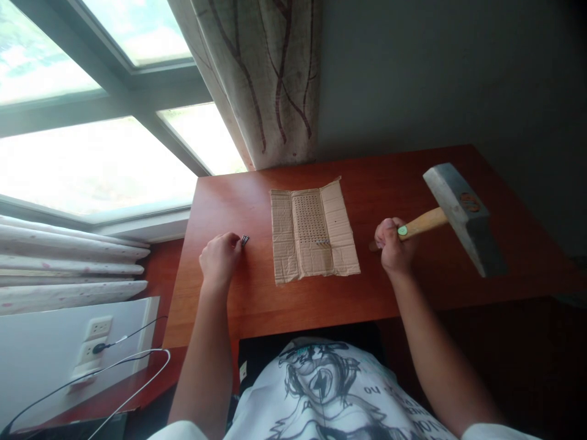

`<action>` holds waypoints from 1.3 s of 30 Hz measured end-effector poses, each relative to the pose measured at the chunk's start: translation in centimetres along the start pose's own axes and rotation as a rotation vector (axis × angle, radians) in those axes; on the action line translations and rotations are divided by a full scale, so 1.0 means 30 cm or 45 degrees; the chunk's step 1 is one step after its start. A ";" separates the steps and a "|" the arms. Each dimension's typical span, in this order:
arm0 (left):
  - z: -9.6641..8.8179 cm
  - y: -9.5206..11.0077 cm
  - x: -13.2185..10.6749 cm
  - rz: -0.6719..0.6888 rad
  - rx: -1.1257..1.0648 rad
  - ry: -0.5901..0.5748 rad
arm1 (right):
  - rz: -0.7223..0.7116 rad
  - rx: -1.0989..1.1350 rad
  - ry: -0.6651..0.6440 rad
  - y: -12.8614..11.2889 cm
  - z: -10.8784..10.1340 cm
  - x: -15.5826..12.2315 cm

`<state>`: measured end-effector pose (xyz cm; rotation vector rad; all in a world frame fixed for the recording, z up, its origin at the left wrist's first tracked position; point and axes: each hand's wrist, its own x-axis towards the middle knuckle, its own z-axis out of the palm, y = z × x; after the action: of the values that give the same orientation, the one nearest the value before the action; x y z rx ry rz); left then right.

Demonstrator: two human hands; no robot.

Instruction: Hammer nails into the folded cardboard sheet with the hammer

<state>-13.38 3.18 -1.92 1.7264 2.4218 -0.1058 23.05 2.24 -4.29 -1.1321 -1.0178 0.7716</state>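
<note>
My right hand [393,244] is closed round the wooden handle of a hammer [463,215], whose grey steel head hangs over the right side of the red-brown table [257,287]. My left hand [219,256] rests on the table as a loose fist, pinching a few small dark nails [245,239] that stick out at the fingertips. Between the hands lies a flattened piece of cardboard [342,235] with a grid of small holes in its middle panel and a short row of nails near the grid's lower edge.
A window and a patterned curtain [261,79] stand behind the table's far left edge. At the lower left, a white wall panel carries a socket [94,342] with a plugged-in cable. A dark wall lies beyond the table's right side.
</note>
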 end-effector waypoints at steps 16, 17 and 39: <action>-0.025 0.005 0.027 -0.029 -0.064 0.024 | 0.000 -0.022 0.004 -0.005 0.000 -0.005; -0.029 0.003 0.021 -0.038 -0.157 0.096 | -0.002 -0.028 0.003 -0.005 0.000 -0.005; -0.047 0.358 -0.219 0.655 -1.067 0.183 | -0.012 -0.014 0.027 -0.002 -0.005 -0.014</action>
<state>-1.31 0.82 1.03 1.8373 1.6004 0.9629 23.03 1.80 -4.35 -1.1425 -1.0097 0.7458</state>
